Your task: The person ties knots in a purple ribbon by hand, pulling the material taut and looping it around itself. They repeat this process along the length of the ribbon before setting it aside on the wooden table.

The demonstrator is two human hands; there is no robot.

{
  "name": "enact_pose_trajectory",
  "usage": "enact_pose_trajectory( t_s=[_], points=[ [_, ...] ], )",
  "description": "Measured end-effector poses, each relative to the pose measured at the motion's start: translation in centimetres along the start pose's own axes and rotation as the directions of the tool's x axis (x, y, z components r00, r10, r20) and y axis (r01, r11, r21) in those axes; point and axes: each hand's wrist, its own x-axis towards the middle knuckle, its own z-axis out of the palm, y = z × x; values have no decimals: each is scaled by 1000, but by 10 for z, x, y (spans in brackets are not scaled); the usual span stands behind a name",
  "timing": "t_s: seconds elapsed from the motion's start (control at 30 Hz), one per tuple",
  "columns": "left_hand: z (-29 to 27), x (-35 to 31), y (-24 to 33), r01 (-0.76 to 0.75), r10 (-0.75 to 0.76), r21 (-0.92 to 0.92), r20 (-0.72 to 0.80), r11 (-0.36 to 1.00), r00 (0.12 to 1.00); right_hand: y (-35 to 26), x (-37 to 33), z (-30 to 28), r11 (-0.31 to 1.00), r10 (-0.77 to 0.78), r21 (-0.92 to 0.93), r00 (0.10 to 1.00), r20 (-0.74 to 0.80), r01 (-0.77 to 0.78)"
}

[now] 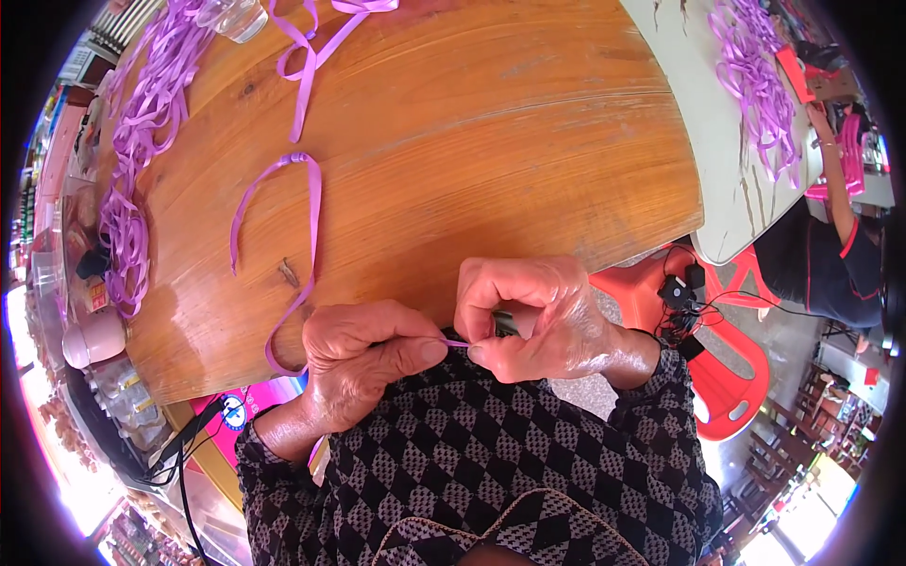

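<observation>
My left hand (373,363) is closed, its thumb and forefinger pinching a narrow purple ribbon (315,217). The ribbon curves across the wooden table to that hand, with a small purple fastener at its far bend. A short stretch of it shows taut between my two pinches, just off the table's near edge. My right hand (543,321) is closed too, thumb and forefinger pinching the other side of that stretch. Inside its curled fingers sits a small dark, shiny object (506,324) whose kind I cannot make out.
Purple ribbons lie in a long heap (142,179) on the left of the wooden table (491,160). Another ribbon (307,66) and a clear cup (236,17) lie farther off. More ribbons (760,94) hang over a white table at right, near a person (821,255) and red stools (727,377).
</observation>
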Motion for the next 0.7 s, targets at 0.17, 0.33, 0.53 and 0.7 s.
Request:
enact_pose_trajectory(
  t_s=[0.17, 0.33, 0.53, 0.7],
  points=[
    [1, 0, 3, 53, -55, -36, -70, 998, 996, -8, -4, -2, 996, 53, 75, 996, -73, -48],
    [-3, -1, -9, 37, -72, -147, -235, 988, 969, -6, -3, -20, 943, -211, -296, 960, -184, 151],
    [3, 1, -8, 8, -44, -182, -195, 983, 980, -1, 12, -9, 768, -403, -538, 915, 15, 347],
    [0, -4, -6, -65, 46, -99, -181, 993, 982, 1, 15, -3, 714, -433, -576, 897, 84, 399]
  ],
)
